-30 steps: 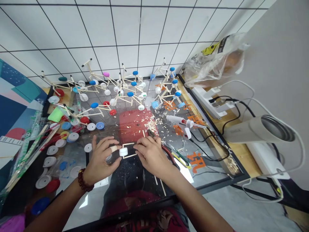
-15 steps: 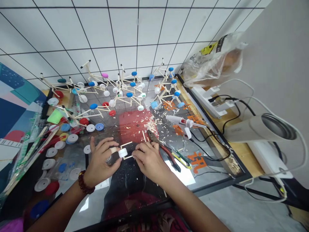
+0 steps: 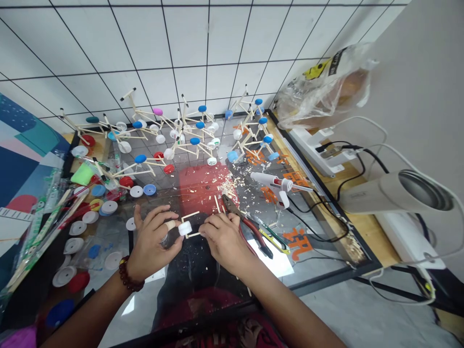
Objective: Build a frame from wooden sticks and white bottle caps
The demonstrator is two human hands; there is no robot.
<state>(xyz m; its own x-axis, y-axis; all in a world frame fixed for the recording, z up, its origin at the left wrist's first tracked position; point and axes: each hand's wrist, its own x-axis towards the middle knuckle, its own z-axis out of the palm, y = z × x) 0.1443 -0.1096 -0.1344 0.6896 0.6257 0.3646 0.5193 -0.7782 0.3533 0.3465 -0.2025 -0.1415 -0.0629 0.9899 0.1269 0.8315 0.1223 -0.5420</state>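
My left hand point(image 3: 155, 237) pinches a white bottle cap point(image 3: 185, 228) between thumb and index finger, low over the dark glass tabletop. Short wooden sticks stick out from both sides of the cap: an upper stick point(image 3: 190, 216) and a lower stick point(image 3: 193, 235). The fingertips of my right hand point(image 3: 223, 237) are closed on the end of the lower stick. Right beside that hand lie pliers with red handles point(image 3: 250, 227) and a yellow-green cutter point(image 3: 273, 241). Beyond the hands stand several small bikes built from sticks and caps, one with a blue cap seat point(image 3: 195, 141).
A glue gun point(image 3: 271, 182) lies on the right with its cord trailing. Wood chips point(image 3: 230, 186) are scattered mid-table. Loose caps point(image 3: 74, 245) lie at left. A power strip point(image 3: 319, 154), a beige cylinder point(image 3: 384, 193) and a plastic bag point(image 3: 322, 92) line the right side.
The view has shifted very slightly. Both hands keep the same hold on the white cap and its stick, with hardly any movement.
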